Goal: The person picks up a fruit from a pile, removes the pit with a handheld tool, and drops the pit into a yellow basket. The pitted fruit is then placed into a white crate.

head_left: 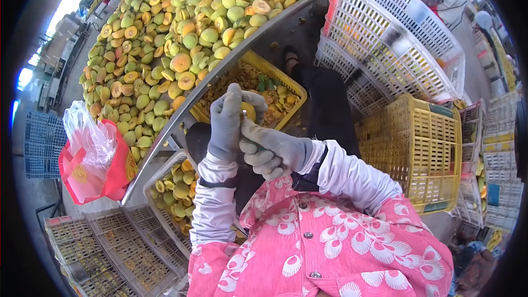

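My left hand point(226, 124), in a grey glove, is closed around a yellow peach point(249, 111), mostly covered by the fingers. My right hand point(275, 148), gloved the same way, meets it from the right with fingers curled around a small tool. Only a bit of the tool's metal tip point(244, 114) shows against the fruit; its handle is mostly hidden in the fist. Below both hands stands a yellow crate point(294, 85) holding pits, scraps and a few green leaves. Halved peaches point(187, 38) are heaped on the metal-edged table in front.
A raised metal table edge point(242, 47) runs diagonally ahead. On its left end sits a red bag point(99, 170) with clear plastic. White crates point(385, 27) and a yellow crate point(434, 154) are stacked right. A crate of peaches point(176, 192) stands at lower left, beside grey crates point(118, 247).
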The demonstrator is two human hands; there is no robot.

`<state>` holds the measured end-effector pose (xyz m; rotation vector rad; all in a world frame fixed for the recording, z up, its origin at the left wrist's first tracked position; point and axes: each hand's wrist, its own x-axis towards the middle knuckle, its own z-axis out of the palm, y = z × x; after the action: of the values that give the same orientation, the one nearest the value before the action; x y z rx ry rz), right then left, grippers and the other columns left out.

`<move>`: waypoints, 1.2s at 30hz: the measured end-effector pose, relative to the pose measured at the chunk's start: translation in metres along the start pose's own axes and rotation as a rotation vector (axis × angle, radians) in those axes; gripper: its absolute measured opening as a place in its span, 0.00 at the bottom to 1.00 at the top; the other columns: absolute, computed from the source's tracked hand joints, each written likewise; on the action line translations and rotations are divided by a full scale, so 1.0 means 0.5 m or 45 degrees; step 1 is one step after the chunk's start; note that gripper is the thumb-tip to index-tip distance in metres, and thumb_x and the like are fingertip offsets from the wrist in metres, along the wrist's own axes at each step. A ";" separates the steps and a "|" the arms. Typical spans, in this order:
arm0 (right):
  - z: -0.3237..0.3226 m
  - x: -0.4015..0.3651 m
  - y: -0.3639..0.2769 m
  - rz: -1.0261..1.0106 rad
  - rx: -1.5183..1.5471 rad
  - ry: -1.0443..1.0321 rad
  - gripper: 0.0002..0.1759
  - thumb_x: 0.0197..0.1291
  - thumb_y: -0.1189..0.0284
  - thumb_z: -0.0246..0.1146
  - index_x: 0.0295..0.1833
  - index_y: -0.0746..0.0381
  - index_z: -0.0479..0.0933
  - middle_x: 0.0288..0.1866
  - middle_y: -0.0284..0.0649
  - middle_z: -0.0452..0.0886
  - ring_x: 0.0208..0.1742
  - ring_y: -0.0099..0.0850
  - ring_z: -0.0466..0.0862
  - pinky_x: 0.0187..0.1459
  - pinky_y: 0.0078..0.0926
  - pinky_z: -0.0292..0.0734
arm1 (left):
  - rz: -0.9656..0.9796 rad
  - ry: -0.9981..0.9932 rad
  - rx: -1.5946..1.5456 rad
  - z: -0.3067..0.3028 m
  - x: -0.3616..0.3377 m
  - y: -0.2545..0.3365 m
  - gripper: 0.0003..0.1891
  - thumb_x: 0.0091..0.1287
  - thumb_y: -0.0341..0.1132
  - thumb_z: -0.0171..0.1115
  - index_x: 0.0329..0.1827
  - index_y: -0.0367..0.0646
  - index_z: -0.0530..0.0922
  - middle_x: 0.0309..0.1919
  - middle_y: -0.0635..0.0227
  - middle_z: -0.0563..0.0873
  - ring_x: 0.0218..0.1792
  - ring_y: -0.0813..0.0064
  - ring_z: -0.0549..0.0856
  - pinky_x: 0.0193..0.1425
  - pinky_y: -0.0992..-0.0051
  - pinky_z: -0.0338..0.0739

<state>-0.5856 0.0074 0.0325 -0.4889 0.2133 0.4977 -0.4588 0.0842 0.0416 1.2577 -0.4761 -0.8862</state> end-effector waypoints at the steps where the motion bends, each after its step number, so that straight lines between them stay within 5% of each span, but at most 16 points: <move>1: 0.001 -0.001 -0.004 0.000 0.007 -0.073 0.30 0.70 0.35 0.47 0.27 0.47 0.59 0.18 0.19 0.52 0.16 0.14 0.51 0.17 0.14 0.44 | 0.001 0.003 -0.001 -0.012 0.010 -0.015 0.25 0.76 0.54 0.53 0.37 0.38 0.82 0.29 0.65 0.85 0.29 0.75 0.82 0.37 0.74 0.79; 3: -0.014 0.012 0.001 -0.006 -0.016 -0.098 0.30 0.70 0.35 0.46 0.27 0.47 0.60 0.18 0.18 0.52 0.16 0.13 0.51 0.17 0.14 0.45 | -0.132 -0.280 -0.854 -0.042 0.027 -0.064 0.24 0.76 0.55 0.53 0.38 0.40 0.80 0.29 0.69 0.83 0.29 0.76 0.80 0.36 0.76 0.77; 5: -0.028 0.019 -0.003 -0.022 -0.039 -0.120 0.29 0.70 0.35 0.46 0.28 0.47 0.60 0.18 0.17 0.52 0.16 0.12 0.51 0.17 0.13 0.46 | -0.063 -0.322 -0.708 -0.037 0.023 -0.063 0.24 0.76 0.56 0.51 0.38 0.42 0.78 0.28 0.70 0.81 0.29 0.76 0.78 0.38 0.77 0.77; 8: -0.054 0.025 -0.023 0.098 -0.128 -0.027 0.30 0.70 0.35 0.46 0.27 0.47 0.61 0.18 0.18 0.52 0.16 0.13 0.52 0.17 0.13 0.46 | -0.291 -0.065 -0.720 -0.034 0.031 -0.072 0.23 0.77 0.53 0.48 0.38 0.42 0.78 0.30 0.64 0.81 0.29 0.72 0.78 0.37 0.77 0.78; 10: -0.075 0.040 -0.019 0.010 -0.226 -0.036 0.30 0.70 0.35 0.47 0.28 0.48 0.61 0.18 0.18 0.52 0.16 0.14 0.52 0.17 0.15 0.47 | -0.200 0.076 -1.043 -0.061 0.059 -0.118 0.23 0.76 0.54 0.50 0.47 0.40 0.76 0.41 0.60 0.82 0.39 0.70 0.79 0.44 0.73 0.80; 13: -0.090 0.054 -0.027 -0.157 -0.362 -0.046 0.30 0.70 0.37 0.49 0.31 0.51 0.68 0.18 0.24 0.61 0.16 0.18 0.60 0.17 0.20 0.57 | 0.073 0.253 -1.138 -0.107 0.085 -0.159 0.27 0.77 0.57 0.49 0.50 0.37 0.77 0.43 0.58 0.83 0.42 0.65 0.81 0.48 0.68 0.80; 15: -0.101 0.076 -0.034 -0.246 -0.568 0.621 0.29 0.72 0.42 0.50 0.35 0.58 0.73 0.25 0.32 0.73 0.23 0.26 0.73 0.26 0.29 0.72 | 0.086 0.506 -1.046 -0.091 0.076 -0.154 0.26 0.77 0.55 0.49 0.52 0.36 0.77 0.45 0.57 0.84 0.43 0.64 0.82 0.52 0.66 0.80; 16: -0.175 0.124 -0.007 -0.575 -1.261 0.991 0.27 0.73 0.47 0.52 0.44 0.64 0.75 0.36 0.41 0.82 0.36 0.37 0.82 0.42 0.36 0.78 | 0.165 0.554 -0.921 -0.086 0.068 -0.150 0.26 0.78 0.54 0.48 0.54 0.36 0.77 0.46 0.56 0.84 0.45 0.64 0.82 0.52 0.66 0.81; 19: -0.242 0.167 0.012 -0.538 -1.317 1.078 0.27 0.72 0.49 0.54 0.51 0.66 0.74 0.41 0.48 0.83 0.45 0.44 0.83 0.52 0.39 0.75 | 0.286 0.619 -0.739 -0.083 0.060 -0.135 0.23 0.79 0.51 0.48 0.55 0.38 0.79 0.44 0.59 0.85 0.45 0.69 0.84 0.51 0.71 0.80; 21: -0.150 0.119 -0.011 -0.450 -1.241 1.075 0.25 0.72 0.50 0.54 0.52 0.64 0.74 0.41 0.51 0.82 0.44 0.45 0.83 0.50 0.40 0.74 | 0.316 0.818 -0.176 -0.091 0.072 -0.131 0.20 0.79 0.47 0.50 0.51 0.37 0.81 0.40 0.63 0.86 0.41 0.75 0.84 0.48 0.77 0.79; 23: -0.139 0.122 -0.007 -0.616 -1.369 1.229 0.18 0.72 0.57 0.59 0.53 0.62 0.75 0.29 0.33 0.76 0.26 0.20 0.73 0.28 0.24 0.68 | 0.498 0.916 0.085 -0.101 0.086 -0.136 0.19 0.79 0.45 0.52 0.49 0.37 0.82 0.38 0.65 0.87 0.39 0.78 0.83 0.45 0.79 0.77; 24: -0.140 0.123 -0.004 -0.620 -1.371 1.220 0.18 0.72 0.57 0.59 0.53 0.62 0.75 0.29 0.33 0.76 0.26 0.20 0.73 0.28 0.24 0.68 | 0.677 1.000 0.358 -0.111 0.091 -0.135 0.17 0.78 0.43 0.54 0.48 0.36 0.83 0.37 0.66 0.87 0.36 0.80 0.82 0.41 0.80 0.76; 27: -0.169 0.124 0.012 -0.477 -1.151 1.073 0.21 0.71 0.53 0.58 0.48 0.61 0.74 0.27 0.38 0.77 0.25 0.28 0.77 0.30 0.30 0.72 | 0.673 1.140 0.658 -0.181 0.028 -0.088 0.15 0.75 0.40 0.57 0.47 0.36 0.83 0.36 0.63 0.88 0.34 0.77 0.82 0.39 0.75 0.76; 31: -0.201 0.137 0.023 -0.515 -0.861 1.016 0.18 0.70 0.55 0.60 0.49 0.60 0.76 0.23 0.30 0.75 0.19 0.18 0.71 0.20 0.22 0.65 | 0.288 1.055 1.595 -0.342 -0.181 -0.033 0.11 0.68 0.38 0.64 0.41 0.38 0.85 0.28 0.58 0.86 0.31 0.65 0.83 0.41 0.67 0.77; 34: -0.207 0.160 0.044 -0.499 -0.714 0.921 0.13 0.72 0.58 0.60 0.45 0.57 0.74 0.24 0.25 0.70 0.20 0.15 0.66 0.21 0.18 0.59 | 0.332 1.246 1.491 -0.314 -0.205 0.036 0.10 0.64 0.38 0.65 0.40 0.39 0.85 0.28 0.59 0.85 0.32 0.61 0.83 0.39 0.66 0.77; 36: -0.182 0.165 0.048 -0.477 -0.752 0.946 0.14 0.72 0.58 0.60 0.45 0.57 0.73 0.24 0.25 0.70 0.21 0.15 0.66 0.22 0.18 0.60 | 0.307 1.124 1.403 -0.367 -0.132 0.018 0.11 0.64 0.37 0.64 0.44 0.41 0.85 0.34 0.61 0.87 0.35 0.59 0.84 0.40 0.64 0.78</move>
<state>-0.5338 0.0139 -0.0815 -1.2612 0.6799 -0.0232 -0.3591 0.2489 0.0099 2.3407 -0.3670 0.2895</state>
